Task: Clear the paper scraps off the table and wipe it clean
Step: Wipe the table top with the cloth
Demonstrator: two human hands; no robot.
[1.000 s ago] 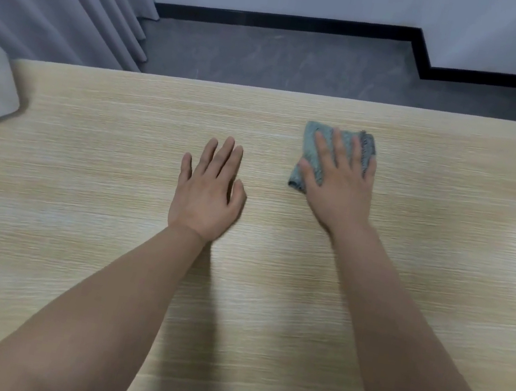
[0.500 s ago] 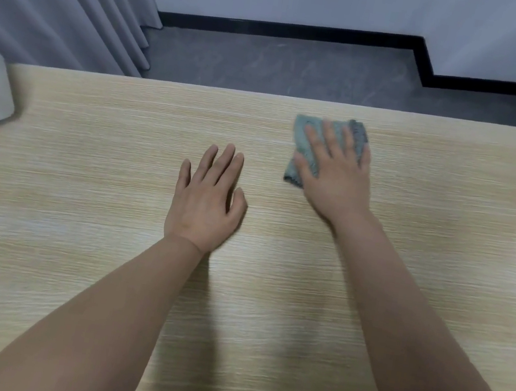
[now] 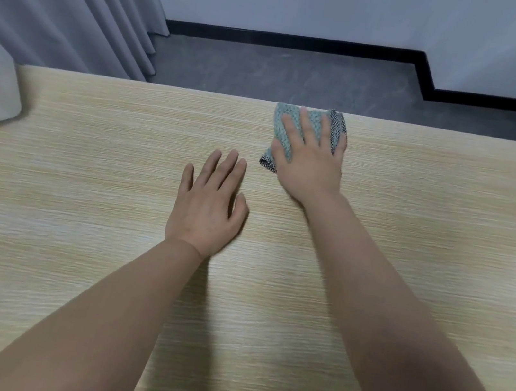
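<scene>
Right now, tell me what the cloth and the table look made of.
Cloth: woven fabric, teal with a dark checked edge, soft and matte; a bumpy weave shows. Table: pale wood-grain top, probably laminate, semi-gloss; fine straight streaks and soft glare.

Readable text: none in the head view.
Tabletop (image 3: 80,201): plain wood grain, no label or number.
Cloth (image 3: 289,126): woven teal with a dark checked edge, no tag or brand showing.
Wall and curtain: bare, no sign or print.
</scene>
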